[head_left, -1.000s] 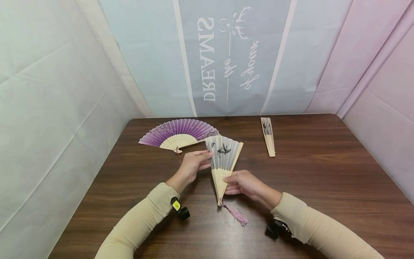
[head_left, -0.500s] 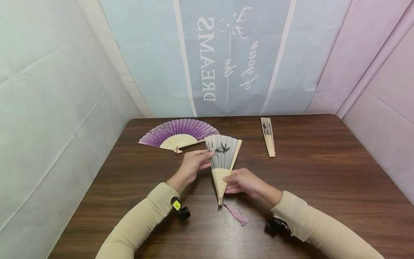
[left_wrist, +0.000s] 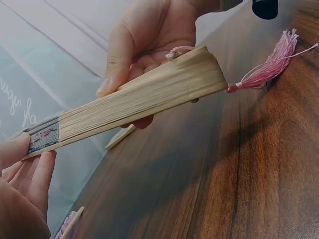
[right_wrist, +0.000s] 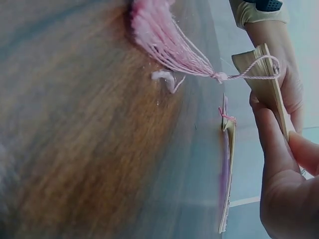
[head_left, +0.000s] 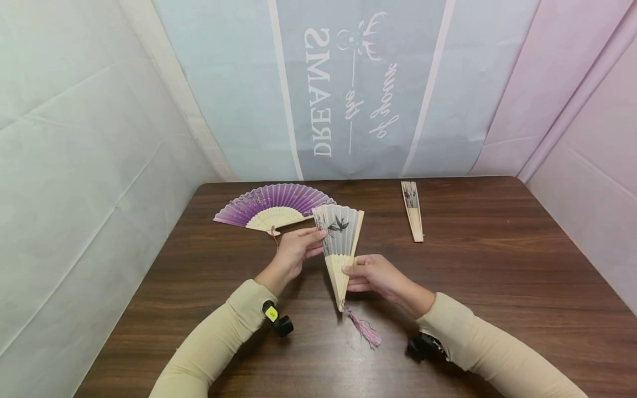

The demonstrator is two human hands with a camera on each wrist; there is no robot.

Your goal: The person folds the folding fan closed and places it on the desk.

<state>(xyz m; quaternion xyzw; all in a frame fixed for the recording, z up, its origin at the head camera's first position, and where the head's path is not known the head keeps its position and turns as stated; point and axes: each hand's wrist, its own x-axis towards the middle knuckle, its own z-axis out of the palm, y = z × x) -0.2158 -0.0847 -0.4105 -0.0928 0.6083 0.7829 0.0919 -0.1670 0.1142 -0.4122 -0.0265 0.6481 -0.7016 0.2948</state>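
Note:
A partly spread grey folding fan [head_left: 339, 232] with a dark bird print and pale wooden ribs is held between both hands over the table. At its left edge, the left hand [head_left: 297, 249] pinches the fabric part between thumb and fingers. The right hand [head_left: 374, 275] grips the ribs on the other side, lower down. In the left wrist view the ribs [left_wrist: 144, 97] appear stacked edge-on. From the fan's pivot end hangs a pink tassel [head_left: 365, 330], seen large in the right wrist view.
An open purple folding fan [head_left: 278, 203] lies at the back left, partly behind the held fan. Toward the back right lies a folded grey fan [head_left: 412, 211]. The brown wooden table [head_left: 478, 265] meets a printed cloth backdrop [head_left: 348, 88].
The grey fan has narrowed, its right edge drawing in to the left. The right hand has risen slightly with it; the left hand has barely moved.

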